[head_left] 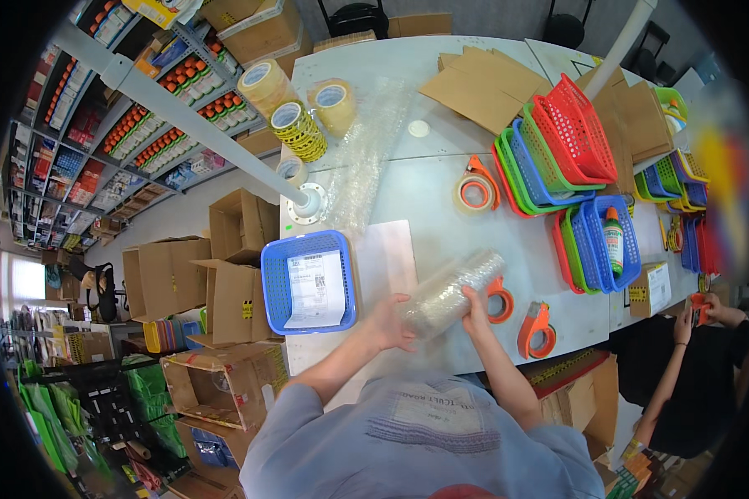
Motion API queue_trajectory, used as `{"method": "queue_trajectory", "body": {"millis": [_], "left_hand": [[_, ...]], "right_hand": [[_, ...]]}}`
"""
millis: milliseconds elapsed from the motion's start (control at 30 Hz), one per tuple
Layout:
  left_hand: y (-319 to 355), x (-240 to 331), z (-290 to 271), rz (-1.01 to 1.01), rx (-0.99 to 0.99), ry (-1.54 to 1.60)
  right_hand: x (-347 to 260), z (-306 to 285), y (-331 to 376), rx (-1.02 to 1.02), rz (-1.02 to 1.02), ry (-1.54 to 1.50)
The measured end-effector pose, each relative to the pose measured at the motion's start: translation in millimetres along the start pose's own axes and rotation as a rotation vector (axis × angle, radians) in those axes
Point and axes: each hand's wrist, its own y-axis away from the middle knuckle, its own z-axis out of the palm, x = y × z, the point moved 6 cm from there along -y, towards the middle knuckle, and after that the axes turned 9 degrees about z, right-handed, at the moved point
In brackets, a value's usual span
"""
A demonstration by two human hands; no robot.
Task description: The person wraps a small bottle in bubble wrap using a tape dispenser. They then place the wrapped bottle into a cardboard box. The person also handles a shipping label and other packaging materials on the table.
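A cylinder-shaped bubble-wrapped bundle [453, 295] is held slantwise over the near edge of the table; what is inside the wrap cannot be made out. My right hand [475, 314] grips its near right side, thumb lying along the wrap. At the lower left end, my left hand [389, 323] cups the bundle with its fingers around that end, slightly blurred. Left of my hands, a blue basket [268, 291] carries a printed paper sheet [316, 287]. Close to my right hand lie two orange tape dispensers, one [499, 301] partly behind the bundle, the other [536, 331] nearer the edge.
Flat bubble wrap [370, 150] stretches across the table beside stacked tape rolls [300, 133]. Another tape dispenser [477, 190] sits farther back. Nested baskets [570, 137] and a blue basket with a bottle [614, 241] stand right. A metal post [200, 116] rises at left. A co-worker's hands [703, 309] show at far right.
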Motion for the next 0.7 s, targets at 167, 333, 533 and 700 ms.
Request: {"method": "queue_trajectory", "body": {"millis": [167,333,533,700], "left_hand": [[6,84,21,0.129,-0.583,-0.517],[-25,276,-14,1.328,1.097,-1.632],[-78,367,-52,1.411,1.002,-1.626],[-62,496,-99,1.356,0.195,-0.802]], "right_hand": [[-41,-23,20,0.005,-0.079,-0.294],[-127,-15,74,-0.158,-0.333,-0.097],[-154,-16,137,-0.122,-0.554,-0.022],[-159,2,194,-0.02,-0.776,0.275]]}}
